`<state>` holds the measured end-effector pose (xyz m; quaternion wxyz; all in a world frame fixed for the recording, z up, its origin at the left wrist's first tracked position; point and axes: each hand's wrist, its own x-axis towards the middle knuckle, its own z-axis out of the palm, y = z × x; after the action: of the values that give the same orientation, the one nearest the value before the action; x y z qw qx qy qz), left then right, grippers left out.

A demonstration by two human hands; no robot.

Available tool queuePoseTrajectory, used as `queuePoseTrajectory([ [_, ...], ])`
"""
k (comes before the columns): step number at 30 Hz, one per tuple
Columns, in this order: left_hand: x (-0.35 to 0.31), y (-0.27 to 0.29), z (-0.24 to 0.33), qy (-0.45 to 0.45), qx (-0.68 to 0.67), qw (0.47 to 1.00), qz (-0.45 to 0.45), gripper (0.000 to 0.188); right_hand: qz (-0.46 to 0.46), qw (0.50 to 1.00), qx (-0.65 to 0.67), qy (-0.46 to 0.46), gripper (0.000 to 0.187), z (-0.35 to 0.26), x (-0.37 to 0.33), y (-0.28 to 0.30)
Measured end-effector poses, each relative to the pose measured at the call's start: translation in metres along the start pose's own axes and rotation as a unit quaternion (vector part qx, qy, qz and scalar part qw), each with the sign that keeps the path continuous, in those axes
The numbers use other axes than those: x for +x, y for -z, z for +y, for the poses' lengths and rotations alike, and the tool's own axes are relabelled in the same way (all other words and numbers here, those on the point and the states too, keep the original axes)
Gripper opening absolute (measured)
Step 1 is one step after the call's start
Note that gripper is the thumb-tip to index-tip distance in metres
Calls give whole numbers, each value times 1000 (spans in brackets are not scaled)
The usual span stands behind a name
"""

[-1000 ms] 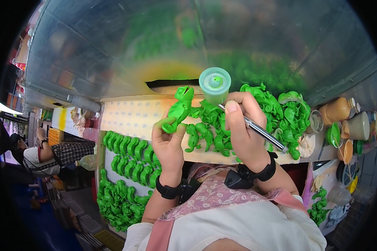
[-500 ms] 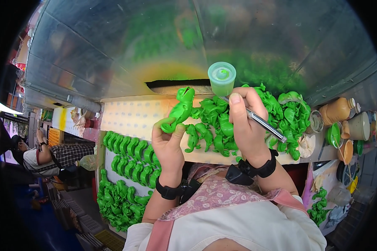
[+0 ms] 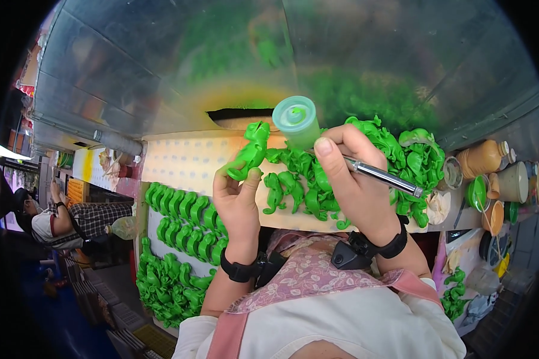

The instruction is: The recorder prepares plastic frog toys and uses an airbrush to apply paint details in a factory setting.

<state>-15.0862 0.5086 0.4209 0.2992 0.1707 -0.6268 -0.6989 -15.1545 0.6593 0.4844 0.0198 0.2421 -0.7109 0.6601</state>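
Between the thumb and fingers of my left hand (image 3: 238,194) is a green toy chameleon (image 3: 253,146), head up with its mouth open and its tail end in my grip. My right hand (image 3: 356,179) is wrapped round an airbrush (image 3: 383,175) with a silver handle. A translucent green paint cup (image 3: 299,122) stands on the airbrush, close to the right of the chameleon and apart from it. The airbrush's tip is hidden by the cup and my hand. Below and behind my right hand lies a heap of similar green figures (image 3: 416,152).
Neat rows of green figures (image 3: 185,206) and a loose pile (image 3: 167,284) lie on a board at left. A metal panel (image 3: 221,54) with a slot rises behind the paper-covered bench (image 3: 179,158). Jars (image 3: 482,157) and tubs stand at right. Another person (image 3: 60,218) is at far left.
The airbrush and its cup have moved left, nearer the chameleon, and the cup's mouth is tipped more toward me. The chameleon has turned slightly and shifted a little left in my left hand.
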Motion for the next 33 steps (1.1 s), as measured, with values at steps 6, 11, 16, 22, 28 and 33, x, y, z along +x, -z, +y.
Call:
queuePoseTrajectory([
  [6, -2, -1, 1, -75, 84, 994, -5, 25, -13, 1000, -16, -3, 21, -5, 3, -2],
  [11, -2, 3, 1, -80, 136, 987, -12, 27, 48, 998, -38, 0, 17, -2, 7, -2],
  [16, 0, 2, 1, -150, 195, 969, 6, 23, 4, 999, -32, 10, 16, 0, 7, -2],
  [22, 0, 1, 4, -159, 217, 963, 3, 22, 19, 999, -23, 14, 17, -2, 8, -1],
  [28, 2, 6, 4, -253, 294, 921, -48, 23, -15, 1000, -16, 7, 18, -10, 10, 3],
  [33, 1, 7, 5, -246, 296, 922, -49, 19, -27, 999, -17, -5, 20, -16, 13, 13],
])
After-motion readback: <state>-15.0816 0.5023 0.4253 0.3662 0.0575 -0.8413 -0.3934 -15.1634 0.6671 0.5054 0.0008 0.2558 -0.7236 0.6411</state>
